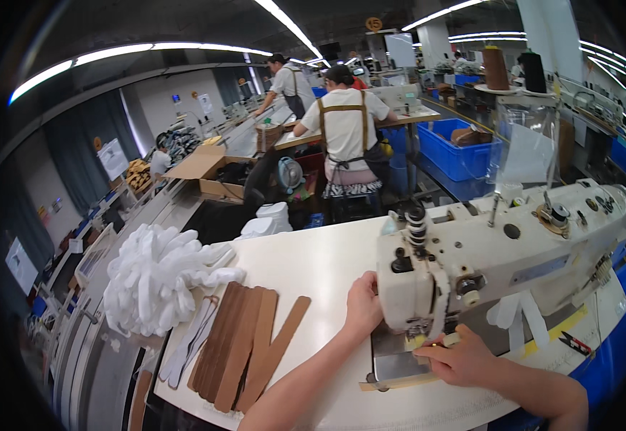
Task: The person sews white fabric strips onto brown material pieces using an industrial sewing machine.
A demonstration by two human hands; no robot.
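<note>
Right hand: at the needle area of the sewing machine (500,251), right hand (464,359) with fingers bent and thumb and index tips near each other, close to the presser foot; cannot tell whether they pinch anything.
Left hand: left hand (364,305) just left of the machine head, its fingertips partly hidden behind it; cannot tell whether they are apart, together or gripping.
Machine: on the right of the white table (306,262), head end toward the left, arm running to the right; metal plate (393,363) beneath the head.
Brown strips: brown strips (235,345) lying side by side and overlapping, left of the left forearm; one angled away from the rest at the upper end.
Pale strips: pale strips (189,341) with dark edges, just left of the brown ones.
White bundle: white bundle (151,280) of looped bands, heaped at the table's left edge.
Right of needle: white bands (521,320) under the arm; snips (576,343), red and black, near the table's right edge.
Beyond: blue bin (457,154); seated person (345,129), back turned.
</note>
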